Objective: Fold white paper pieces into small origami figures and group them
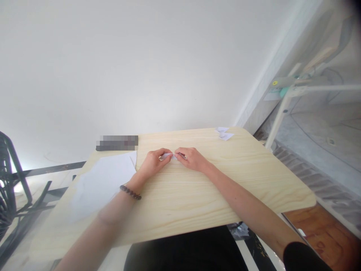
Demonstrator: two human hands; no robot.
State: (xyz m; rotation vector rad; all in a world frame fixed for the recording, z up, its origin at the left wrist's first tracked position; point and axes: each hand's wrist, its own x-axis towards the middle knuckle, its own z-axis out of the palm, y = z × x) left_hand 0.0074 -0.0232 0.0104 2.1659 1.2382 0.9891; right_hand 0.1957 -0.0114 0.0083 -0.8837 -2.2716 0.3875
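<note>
White and partly hidden, the small paper piece [174, 156] is spanning the gap between the left hand [153, 162] and the right hand [193, 159], over the middle of the pale wood-grain tabletop [175, 203]. The left hand is clamping the paper's left end between thumb and fingers; a dark beaded bracelet [130, 192] is encircling that wrist. The right hand is pinching the opposite end in the same manner. Both hands are facing each other, their tips standing close but apart. The view is not showing whether the small paper piece is touching the tabletop.

To the left, white sheets [108, 180] are lying flat, the left forearm [105, 226] covering part of their near right side. Behind the sheets, a dark pixelated object [117, 143] is resting near the far left corner; its identity is being obscured. At the far right corner, folded paper pieces [225, 136] are lying well apart from the hands. A white wall [169, 67] is rising behind the tabletop. Farther left, a black chair [7, 195] is standing; to the right, a white frame [278, 118] is standing beyond the edge.
</note>
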